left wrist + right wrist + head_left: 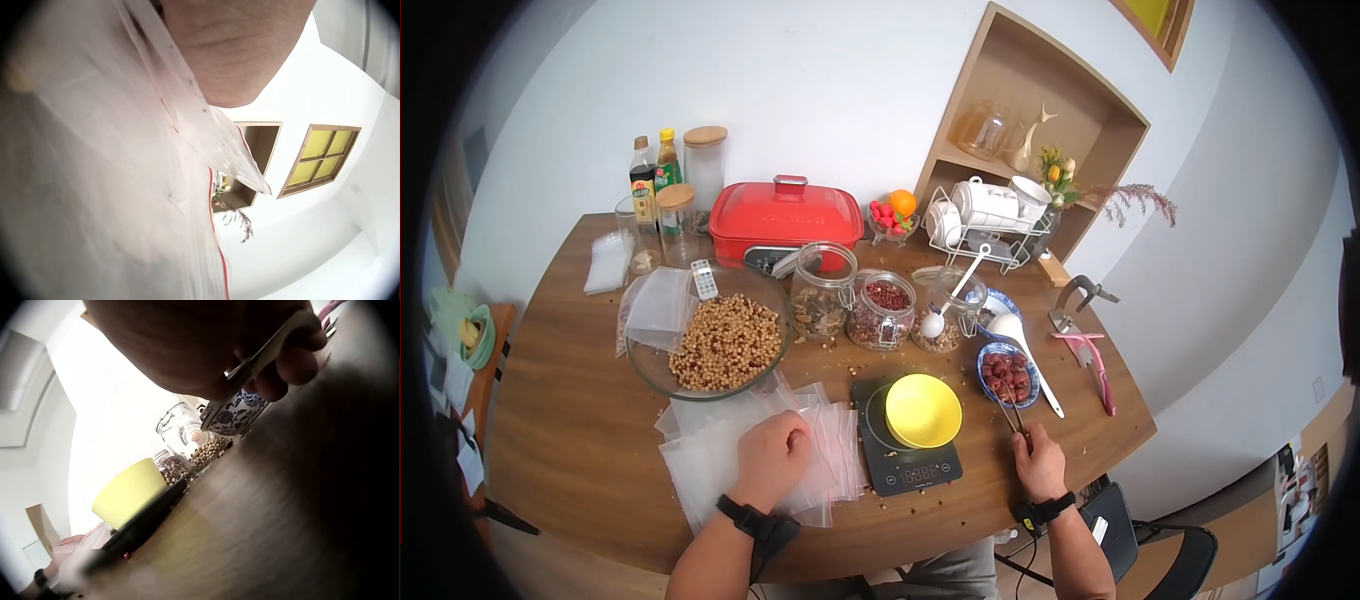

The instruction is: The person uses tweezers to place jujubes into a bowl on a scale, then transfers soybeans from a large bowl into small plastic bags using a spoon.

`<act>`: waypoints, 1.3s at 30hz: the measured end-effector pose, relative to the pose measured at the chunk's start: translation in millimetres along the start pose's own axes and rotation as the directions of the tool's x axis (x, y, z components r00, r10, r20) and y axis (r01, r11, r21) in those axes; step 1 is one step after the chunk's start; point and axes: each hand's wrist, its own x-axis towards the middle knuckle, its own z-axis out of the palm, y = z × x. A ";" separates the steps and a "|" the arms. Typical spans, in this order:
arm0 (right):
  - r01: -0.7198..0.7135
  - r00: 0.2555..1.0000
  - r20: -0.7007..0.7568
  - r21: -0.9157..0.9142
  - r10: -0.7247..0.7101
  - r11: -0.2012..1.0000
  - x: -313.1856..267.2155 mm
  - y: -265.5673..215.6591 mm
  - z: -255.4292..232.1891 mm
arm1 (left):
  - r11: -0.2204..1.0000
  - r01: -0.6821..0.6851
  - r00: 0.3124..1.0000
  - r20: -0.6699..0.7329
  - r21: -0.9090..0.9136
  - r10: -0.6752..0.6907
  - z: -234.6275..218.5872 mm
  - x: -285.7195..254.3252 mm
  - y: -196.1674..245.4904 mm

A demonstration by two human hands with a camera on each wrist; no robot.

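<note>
My right hand (1040, 465) grips a pair of slim metal tongs (1019, 424) by the dark handle end. Their tips reach into a blue-and-white bowl (1034, 396) of dark red dates (1006, 373). In the right wrist view the fingers curl round the pale handle beside that patterned bowl (232, 419). On a black kitchen scale (912, 478) sits a yellow bowl (923, 411), between my hands. My left hand (772, 460) rests loosely curled on a spread of clear zip bags (700, 470); its fingertips are hidden. Red-striped bag edges (215, 244) fill much of the left wrist view.
A glass bowl (640, 368) of light brown beans stands left. Behind the scale are glass jars (825, 290), a red electric cooker (785, 220) and a dish rack (990, 225). A white ladle (1048, 385) and pink-handled tool (1100, 375) lie right.
</note>
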 end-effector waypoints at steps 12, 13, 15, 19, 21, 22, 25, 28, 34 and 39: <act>-0.052 0.997 0.063 0.018 0.050 0.999 -0.2 -9.6 -3.9 | 1.000 0.008 1.000 0.005 -0.003 -0.008 -0.4 -0.4 -1.2; -0.050 0.997 0.061 0.024 0.048 0.998 -0.5 -9.2 -3.4 | 1.000 0.005 1.000 0.004 -0.006 -0.005 -0.4 -0.5 -1.4; -0.046 0.997 0.060 0.019 0.045 0.999 -1.1 -7.4 -2.4 | 1.000 0.005 1.000 0.004 -0.008 -0.005 -0.5 -0.7 -1.2; -0.034 0.998 0.052 0.017 0.033 0.999 -1.7 -6.1 -1.5 | 1.000 0.001 1.000 0.003 -0.008 -0.001 -0.5 -1.0 -1.2; -0.025 0.999 0.036 0.035 0.024 0.999 -2.1 -3.6 0.6 | 1.000 0.005 1.000 0.004 -0.007 -0.005 -0.5 -1.0 -0.8; -0.021 0.999 0.027 0.044 0.020 0.999 -2.2 -2.7 1.3 | 1.000 0.007 1.000 0.004 -0.007 -0.007 -0.4 -0.9 -0.7; -0.018 1.000 0.025 0.053 0.017 0.998 -2.3 -2.8 1.3 | 1.000 0.005 1.000 0.000 -0.002 -0.005 0.4 -1.0 -1.2; -0.024 0.999 0.027 0.040 0.023 0.999 -2.5 -0.9 2.9 | 1.000 0.009 1.000 0.002 0.000 -0.009 0.2 -1.0 -0.9; -0.020 0.999 0.026 0.035 0.019 0.999 -2.8 0.4 4.2 | 1.000 0.008 1.000 0.004 -0.001 -0.008 0.4 -0.9 -1.3; -0.025 0.999 0.035 0.036 0.024 0.999 -2.0 -3.4 2.3 | 1.000 0.006 1.000 0.004 0.009 -0.006 0.0 -0.6 -0.6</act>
